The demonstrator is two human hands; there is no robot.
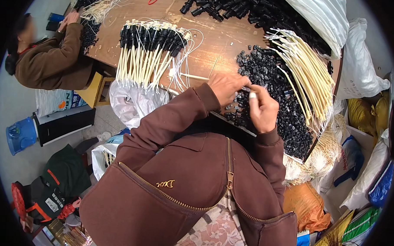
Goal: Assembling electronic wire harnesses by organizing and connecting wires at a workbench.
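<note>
Both hands meet over the near edge of the table, fingertips almost touching. My left hand point(226, 90) is closed round a thin cream tube point(195, 76), which sticks out leftward with white threads at its end. Beside it my right hand point(264, 109) has thumb and forefinger pinched at the tube's other end; the small piece between the fingertips is too hidden to name. Under and right of the hands spreads a heap of small black plastic parts point(288, 109). To the left lies a row of cream tubes with black fittings point(143, 51) on their ends.
A bundle of plain cream tubes point(309, 75) lies on the heap's right side. Larger black fittings point(235, 7) pile up at the back beside a white sack point(320, 19). At the far left another person point(51, 61) works at the table. Bags point(307, 205) crowd the floor at right.
</note>
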